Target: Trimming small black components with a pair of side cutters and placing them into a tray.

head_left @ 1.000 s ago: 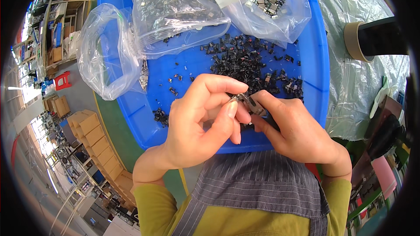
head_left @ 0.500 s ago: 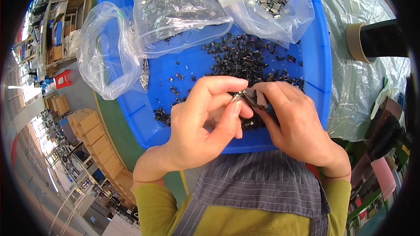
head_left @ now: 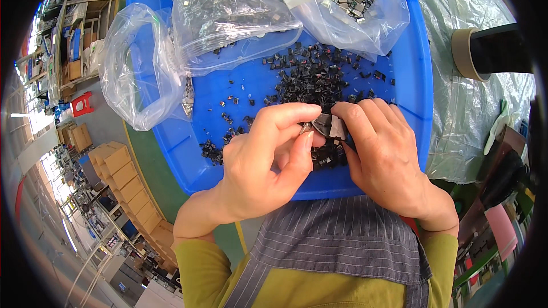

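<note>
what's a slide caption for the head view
Left hand pinching a small part, right hand gripping a dark tool, above a blue tray.

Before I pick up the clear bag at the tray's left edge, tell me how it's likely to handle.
The clear bag is probably floppy, given its wrinkled film. It seems light, since the floor shows through it. It may slide outward, as part overhangs the blue tray.

The tray is showing bright blue, the scraps black. The sleeve is showing olive green, while the apron is displaying thin pale stripes on dark grey. The tape is showing tan, the boxes brown.
</note>
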Tool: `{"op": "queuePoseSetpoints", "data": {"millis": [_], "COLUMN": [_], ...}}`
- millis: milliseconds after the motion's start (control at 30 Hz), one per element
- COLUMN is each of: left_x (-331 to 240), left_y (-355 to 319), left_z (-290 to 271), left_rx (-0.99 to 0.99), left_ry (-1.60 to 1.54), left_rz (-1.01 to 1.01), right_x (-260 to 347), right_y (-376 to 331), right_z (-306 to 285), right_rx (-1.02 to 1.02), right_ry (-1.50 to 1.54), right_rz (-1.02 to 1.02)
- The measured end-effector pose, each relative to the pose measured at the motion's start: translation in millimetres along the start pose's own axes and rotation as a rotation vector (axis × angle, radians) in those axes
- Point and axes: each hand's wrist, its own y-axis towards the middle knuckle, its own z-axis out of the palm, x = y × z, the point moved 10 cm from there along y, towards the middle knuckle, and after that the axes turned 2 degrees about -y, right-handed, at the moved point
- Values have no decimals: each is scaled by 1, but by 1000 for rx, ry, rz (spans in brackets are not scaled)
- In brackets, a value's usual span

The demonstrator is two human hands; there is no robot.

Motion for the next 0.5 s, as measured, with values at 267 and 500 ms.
{"op": "queuePoseSetpoints", "data": {"millis": [267, 500], "left_x": [2, 0], "left_y": [-1, 0], "left_z": [0, -1], "left_rx": [-1, -12], "left_ry": [-30, -275], "left_rz": [-11, -152], "right_x": [1, 1], "right_y": [-1, -4], "right_z": [5, 14], "right_rx": [-36, 111], "right_ry": [33, 385], "right_rz": [-21, 29]}}
